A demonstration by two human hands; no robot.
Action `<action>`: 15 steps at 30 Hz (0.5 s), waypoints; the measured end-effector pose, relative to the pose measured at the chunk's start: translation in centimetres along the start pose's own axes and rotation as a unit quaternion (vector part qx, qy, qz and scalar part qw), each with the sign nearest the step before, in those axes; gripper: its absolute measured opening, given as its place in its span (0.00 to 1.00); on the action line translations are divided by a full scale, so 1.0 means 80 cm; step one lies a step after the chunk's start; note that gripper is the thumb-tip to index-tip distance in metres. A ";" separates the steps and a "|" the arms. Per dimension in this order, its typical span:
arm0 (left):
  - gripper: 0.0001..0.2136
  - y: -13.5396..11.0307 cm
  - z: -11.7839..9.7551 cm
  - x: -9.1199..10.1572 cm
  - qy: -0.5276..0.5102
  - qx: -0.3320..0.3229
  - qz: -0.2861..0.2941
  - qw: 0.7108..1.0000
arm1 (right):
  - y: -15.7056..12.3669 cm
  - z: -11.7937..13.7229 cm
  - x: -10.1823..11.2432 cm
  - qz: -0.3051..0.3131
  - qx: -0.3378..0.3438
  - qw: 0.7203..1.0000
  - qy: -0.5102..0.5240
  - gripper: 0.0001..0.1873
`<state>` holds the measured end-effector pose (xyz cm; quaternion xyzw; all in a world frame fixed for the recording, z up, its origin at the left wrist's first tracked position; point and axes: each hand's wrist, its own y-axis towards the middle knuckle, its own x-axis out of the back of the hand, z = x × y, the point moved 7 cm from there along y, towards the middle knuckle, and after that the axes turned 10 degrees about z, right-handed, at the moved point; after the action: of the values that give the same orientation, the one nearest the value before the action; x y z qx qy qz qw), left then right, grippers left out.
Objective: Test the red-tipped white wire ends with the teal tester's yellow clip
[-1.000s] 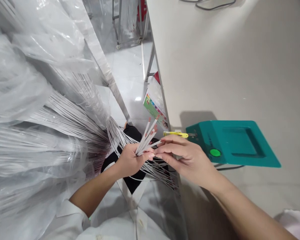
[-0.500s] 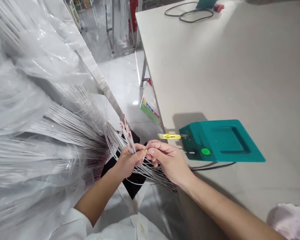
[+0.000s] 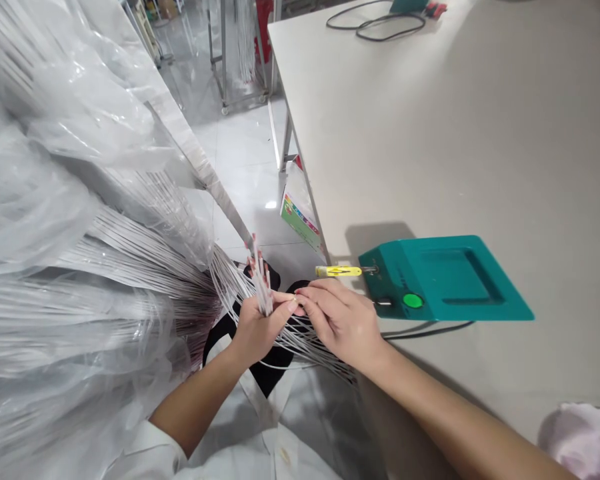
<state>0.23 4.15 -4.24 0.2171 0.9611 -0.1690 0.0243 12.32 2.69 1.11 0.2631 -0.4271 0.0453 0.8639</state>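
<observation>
L hand (image 3: pixel 260 330) is wrapped round a small bunch of white wires (image 3: pixel 261 287), reddish ends up, tips fanned a bit above the thumb. R hand (image 3: pixel 347 320) meets it: its fingers are bent in w/ tips at the L thumb tip; can't tell if a wire end is pinched there, too small & half hidden. The bunch is off the tabletop (image 3: pixel 430 133), just out past its L edge, approx. level w/ the green device (image 3: pixel 450 277) that sits near that edge. Yellow clip (image 3: pixel 339 271) on the device points toward the L edge, just beyond the R hand.

Handling, my guess: wires v. light, thin, springy; short lengths stand up OK, long runs droop & curl, e.g. the loose wires (image 3: pixel 305 343) hanging below the hands by the tabletop's L edge. Coating prob. smooth, so single strands could slide or cross in a loose fist. Reddish ends look like the delicate bit, likely to bend or fray if squeezed.

Best hold: bunch in the fist a little below the tips, firm not crushing; single wire by thumb & forefinger on the white part just behind its end. Long runs prob. snag, so keep them clear of the tabletop's L edge.
</observation>
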 end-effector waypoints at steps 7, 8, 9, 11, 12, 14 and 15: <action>0.07 -0.008 -0.012 -0.002 0.083 -0.021 -0.062 0.994 | 0.000 0.020 -0.004 0.042 0.140 0.973 -0.178 0.11; 0.07 -0.007 -0.010 -0.003 0.080 -0.018 -0.069 0.994 | 0.001 0.021 -0.005 0.048 0.143 0.969 -0.194 0.11; 0.07 -0.007 -0.009 -0.004 0.077 -0.015 -0.076 0.994 | 0.001 0.021 -0.005 0.056 0.146 0.965 -0.209 0.12; 0.07 -0.006 -0.006 -0.004 0.070 -0.012 -0.089 0.993 | 0.002 0.022 -0.006 0.072 0.148 0.960 -0.227 0.13; 0.07 -0.006 -0.005 -0.004 0.069 -0.014 -0.094 0.993 | 0.002 0.021 -0.006 0.082 0.146 0.959 -0.230 0.13; 0.08 -0.007 -0.003 0.000 0.067 -0.019 -0.105 0.992 | 0.001 0.018 -0.006 0.104 0.137 0.960 -0.221 0.13; 0.08 -0.007 -0.002 0.002 0.062 -0.017 -0.110 0.992 | 0.001 0.016 -0.006 0.118 0.128 0.962 -0.210 0.12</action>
<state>-0.17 3.76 -3.95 0.1201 0.9814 -0.1408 -0.0501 11.08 2.22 1.45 0.3232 -0.6176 0.1447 0.7023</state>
